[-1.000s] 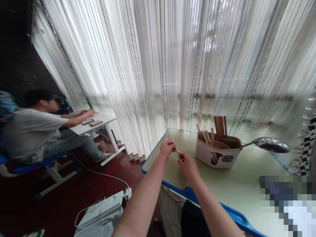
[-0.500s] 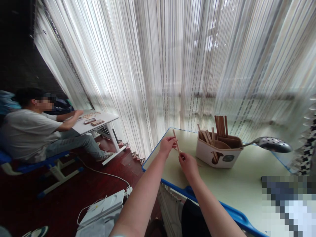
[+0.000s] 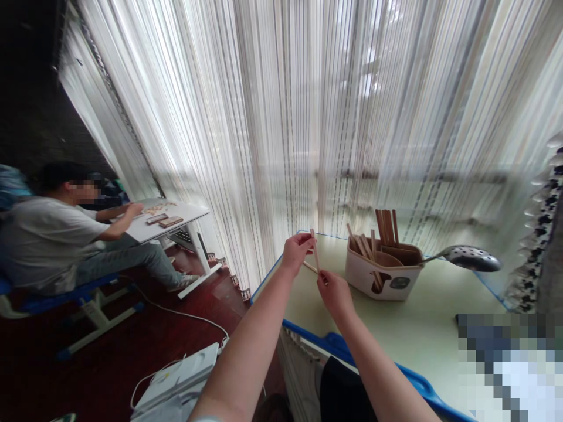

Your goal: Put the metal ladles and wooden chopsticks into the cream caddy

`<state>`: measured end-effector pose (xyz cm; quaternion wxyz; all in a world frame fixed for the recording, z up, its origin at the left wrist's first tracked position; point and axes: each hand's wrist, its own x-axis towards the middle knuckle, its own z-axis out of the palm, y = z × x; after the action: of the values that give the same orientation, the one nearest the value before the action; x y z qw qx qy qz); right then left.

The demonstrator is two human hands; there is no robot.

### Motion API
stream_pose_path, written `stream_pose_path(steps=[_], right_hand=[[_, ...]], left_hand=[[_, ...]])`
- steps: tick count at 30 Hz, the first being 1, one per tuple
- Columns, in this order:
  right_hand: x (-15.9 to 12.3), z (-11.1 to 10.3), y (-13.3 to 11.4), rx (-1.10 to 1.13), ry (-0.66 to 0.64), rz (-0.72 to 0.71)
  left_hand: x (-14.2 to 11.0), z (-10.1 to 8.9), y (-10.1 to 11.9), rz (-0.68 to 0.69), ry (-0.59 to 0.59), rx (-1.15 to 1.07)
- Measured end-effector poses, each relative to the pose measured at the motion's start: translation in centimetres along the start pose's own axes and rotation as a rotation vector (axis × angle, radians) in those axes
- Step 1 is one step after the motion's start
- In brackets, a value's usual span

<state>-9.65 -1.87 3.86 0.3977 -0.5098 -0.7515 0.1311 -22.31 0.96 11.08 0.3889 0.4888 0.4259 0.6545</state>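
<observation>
Pale wooden chopsticks stand nearly upright between my hands above the table; I cannot tell exactly how many. My left hand pinches them near the top end. Lower down, my right hand has its fingers closed round the bottom end. Behind them a thin pale stick appears to lie on the table. To the right of my hands stands a white and brown utensil holder, with light chopsticks in front and darker chopsticks upright at the back. A slotted metal skimmer leans out of its right side.
The pale green table has a blue rim. A pixelated dark object lies at the right. Sheer curtains hang behind. To the left a person sits at a white table with small pieces and boxes.
My left hand has come slightly higher along the chopsticks, which stand a little more upright. The whole view has shifted slightly, moving the holder a bit left.
</observation>
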Motion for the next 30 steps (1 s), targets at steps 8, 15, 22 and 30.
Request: stream_pose_path(steps=[8,15,22,30], right_hand=[[0.7,-1.7,-0.9,0.018,0.022,-0.050],[1.0,-4.1,-1.9,-0.057,0.007,-0.090],[1.7,-6.1,-2.3,0.034,-0.076,-0.150],[3.9,-10.4,-3.2,-0.045,-0.141,-0.185]], left_hand=[[-0.2,1.2,2.2,0.078,0.015,-0.006],[-0.5,1.6,3.6,0.103,-0.036,-0.044],[-0.2,1.9,5.0,0.104,-0.134,-0.108],[1.6,3.9,7.2,0.123,-0.171,-0.133]])
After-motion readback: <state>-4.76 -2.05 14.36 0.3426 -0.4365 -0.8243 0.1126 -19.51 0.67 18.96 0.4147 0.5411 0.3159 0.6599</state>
